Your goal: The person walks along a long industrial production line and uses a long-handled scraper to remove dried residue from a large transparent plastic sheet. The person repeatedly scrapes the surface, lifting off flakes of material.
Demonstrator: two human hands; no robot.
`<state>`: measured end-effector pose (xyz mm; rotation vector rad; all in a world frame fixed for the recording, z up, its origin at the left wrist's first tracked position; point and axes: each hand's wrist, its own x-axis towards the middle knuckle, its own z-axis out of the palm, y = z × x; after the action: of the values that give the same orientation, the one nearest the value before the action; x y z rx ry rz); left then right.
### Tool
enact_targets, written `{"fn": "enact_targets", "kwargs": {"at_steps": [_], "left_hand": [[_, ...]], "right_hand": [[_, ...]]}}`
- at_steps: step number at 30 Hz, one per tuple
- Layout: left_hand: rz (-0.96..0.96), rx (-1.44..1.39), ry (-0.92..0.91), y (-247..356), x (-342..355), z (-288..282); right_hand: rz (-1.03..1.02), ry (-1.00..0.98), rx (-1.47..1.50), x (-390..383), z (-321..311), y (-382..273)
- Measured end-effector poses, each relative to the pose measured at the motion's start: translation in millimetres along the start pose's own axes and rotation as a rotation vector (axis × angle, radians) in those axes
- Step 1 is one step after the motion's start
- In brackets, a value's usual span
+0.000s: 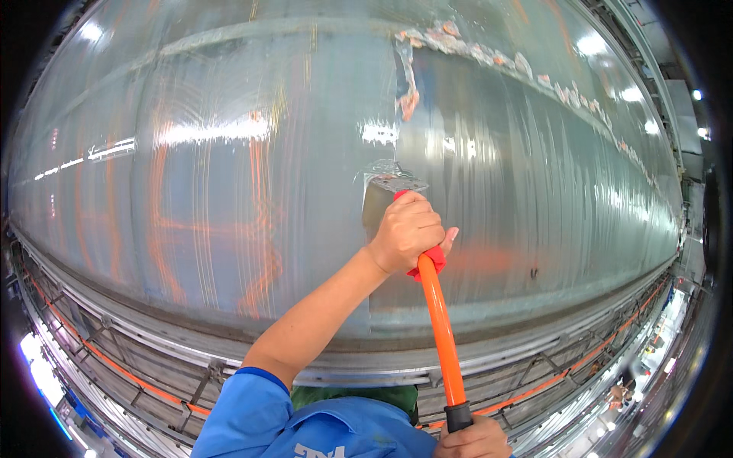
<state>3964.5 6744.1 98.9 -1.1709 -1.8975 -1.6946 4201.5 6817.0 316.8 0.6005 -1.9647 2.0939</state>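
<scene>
I hold a long-handled scraper with an orange handle (439,328). My left hand (412,229) is wrapped round its upper part, close below the blade, where a red wrap (433,262) shows beside the fingers. Lower down, my right hand (475,440) closes on the black end grip (458,417). The flat metal blade (397,183) touches a large, glossy grey-green panel (321,183). Crinkled, loosened film lies at the blade's edge. Up from the blade, a ragged strip of peeled residue (409,105), whitish and orange, runs along a seam.
More lumpy residue (527,67) follows a seam toward the upper right. Orange marks (156,221) show on the panel's left part. Along its near side runs a metal ledge (343,359), with orange rails (114,362) below. Another person (620,393) is small at the lower right.
</scene>
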Motion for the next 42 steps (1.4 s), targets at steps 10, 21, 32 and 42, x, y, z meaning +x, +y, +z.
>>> {"fn": "enact_targets", "kwargs": {"at_steps": [10, 21, 32, 42], "left_hand": [[0.070, 0.124, 0.100, -155.1, 122.4, 23.7], [-0.029, 0.114, -0.056, -86.3, 108.0, 38.3], [-0.176, 0.016, -0.120, 177.8, -119.2, -4.9], [-0.122, 0.016, -0.033, 227.1, -183.9, -23.2]], "right_hand": [[-0.231, 0.055, -0.165, 160.2, -86.5, 90.6], [-0.275, 0.376, -0.258, 165.5, -89.5, 46.7], [-0.233, 0.242, -0.186, -81.0, 73.0, -87.0], [-0.108, 0.145, -0.158, -140.9, 133.4, -123.8]]}}
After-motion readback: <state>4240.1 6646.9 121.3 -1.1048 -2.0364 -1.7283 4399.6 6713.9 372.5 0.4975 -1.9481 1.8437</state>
